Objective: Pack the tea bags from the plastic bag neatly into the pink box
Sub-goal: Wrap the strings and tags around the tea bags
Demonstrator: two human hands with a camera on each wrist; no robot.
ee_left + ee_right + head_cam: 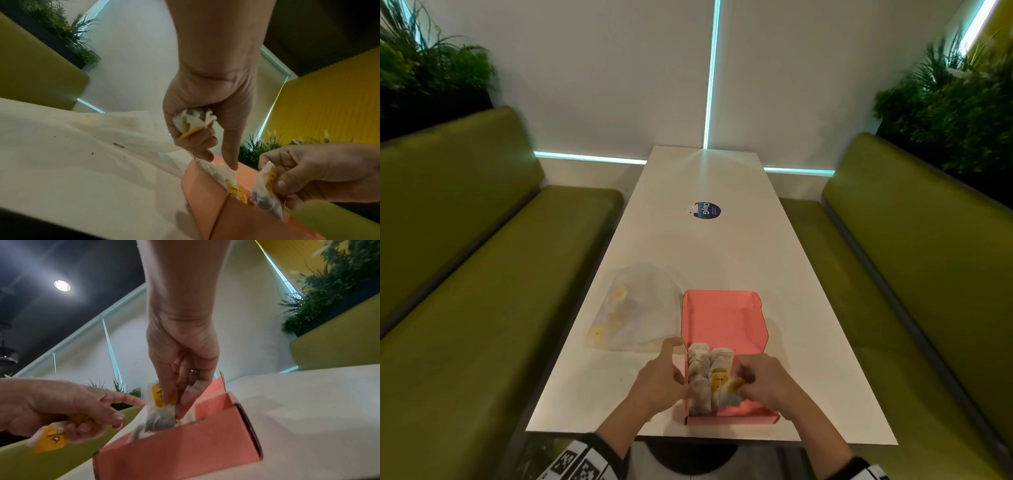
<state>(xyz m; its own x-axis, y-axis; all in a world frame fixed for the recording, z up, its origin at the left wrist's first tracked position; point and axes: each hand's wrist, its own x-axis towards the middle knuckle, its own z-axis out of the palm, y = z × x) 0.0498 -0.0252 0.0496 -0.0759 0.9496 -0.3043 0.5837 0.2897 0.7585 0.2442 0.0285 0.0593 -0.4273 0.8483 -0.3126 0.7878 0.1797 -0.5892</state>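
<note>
With two rows in the box (pixel 726 318), our right hand (pixel 180 363) pinches another tea bag (pixel 162 413) in, our left hand (pixel 207 104) clutches a spare (pixel 193 120), and a few seemingly remain in the bag (pixel 637 308).

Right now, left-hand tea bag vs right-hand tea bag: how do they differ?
The left hand holds its tea bag bunched in the palm, index finger pointing into the pink box. The right hand pinches its tea bag by the yellow tag, hanging flat into the box. Both are white with yellow tags.
</note>
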